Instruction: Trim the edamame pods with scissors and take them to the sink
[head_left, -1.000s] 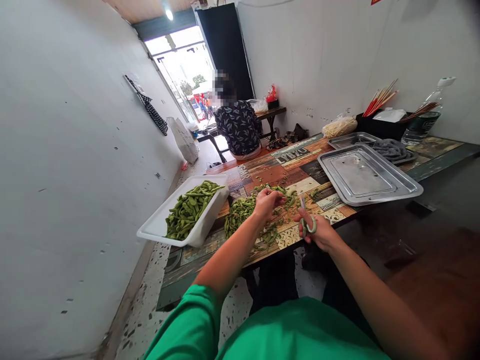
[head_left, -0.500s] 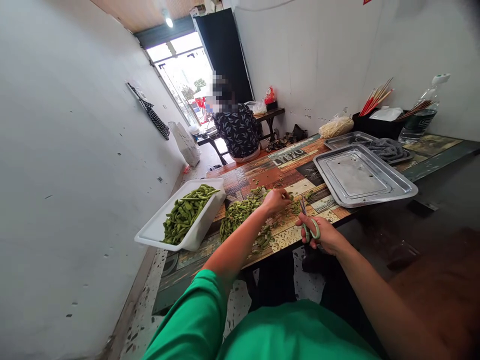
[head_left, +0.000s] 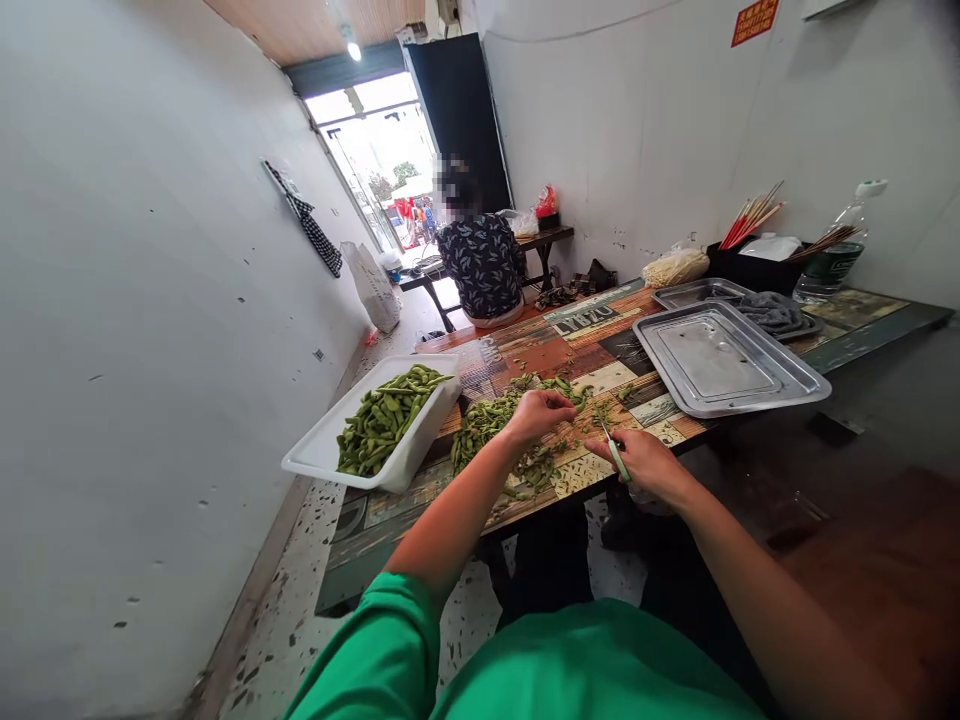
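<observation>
My right hand [head_left: 643, 462] is closed around scissors [head_left: 616, 455] with pale green handles, at the table's near edge; their blades point away from me, toward loose green scraps [head_left: 602, 412]. To its left, my left hand [head_left: 536, 415] has its fingers pinched together above the table, by a heap of green soybean pods [head_left: 484, 420]. Green shows close to its fingertips, but whatever they pinch is too small to make out. A white plastic tub [head_left: 315, 455] stands tilted-looking at the left, partly filled with plump green pods [head_left: 390, 415].
The patterned table [head_left: 536, 355] carries a metal tray [head_left: 701, 355] at right, with a grey cloth [head_left: 772, 312] behind it. Farther back are a black box [head_left: 739, 266] with sticks and a water bottle [head_left: 832, 255]. A seated person [head_left: 480, 260] faces away beyond the table.
My left hand has drawn back slightly toward me and left. The scissors have turned in my right hand, so their handles now show edge-on. The camera view has shifted a little.
</observation>
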